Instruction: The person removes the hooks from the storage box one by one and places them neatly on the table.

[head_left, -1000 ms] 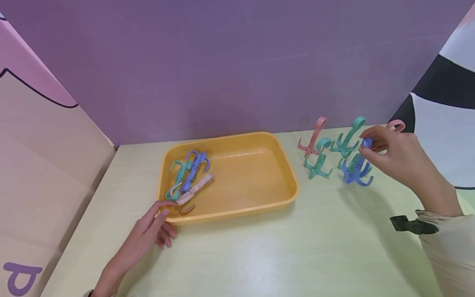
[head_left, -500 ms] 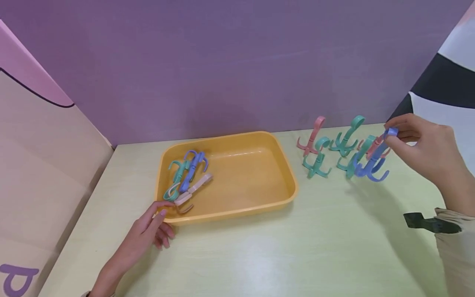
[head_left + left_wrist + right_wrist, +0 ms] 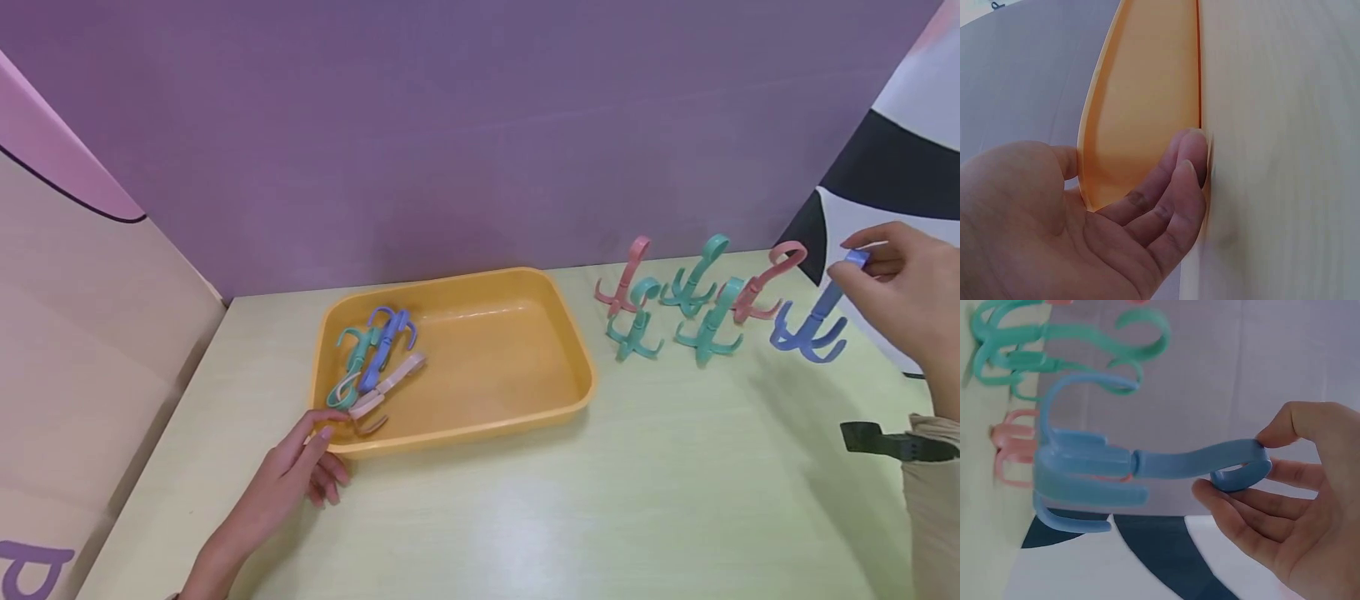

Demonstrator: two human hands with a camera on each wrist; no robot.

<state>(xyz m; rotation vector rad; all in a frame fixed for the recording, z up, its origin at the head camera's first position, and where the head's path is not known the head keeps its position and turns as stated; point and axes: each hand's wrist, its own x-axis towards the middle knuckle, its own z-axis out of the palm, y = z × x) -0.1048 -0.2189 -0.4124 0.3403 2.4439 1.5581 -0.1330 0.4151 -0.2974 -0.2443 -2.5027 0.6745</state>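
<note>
My right hand [image 3: 903, 296] pinches the looped top of a blue four-armed plastic hook [image 3: 1185, 461]. The hook hangs arms-down, right of the standing hooks; whether it touches the table is unclear. My left hand [image 3: 288, 467] holds the front left corner of a yellow tray [image 3: 498, 358], thumb at the rim and fingers curled against the wall in the left wrist view. Inside the tray's left end lie a green hook [image 3: 358, 354], a blue hook [image 3: 387, 350] and a pale pink hook [image 3: 390, 385].
Right of the tray several hooks stand on the light table [image 3: 525, 517]: pink ones [image 3: 763, 283] at the back left and right, a green one [image 3: 697, 279] between them, two green ones [image 3: 711, 332] in front. A purple panel [image 3: 450, 150] rises behind.
My right hand has carried the blue hook to the right, away from the green and pink hooks it had overlapped. My left hand stays at the tray's corner.
</note>
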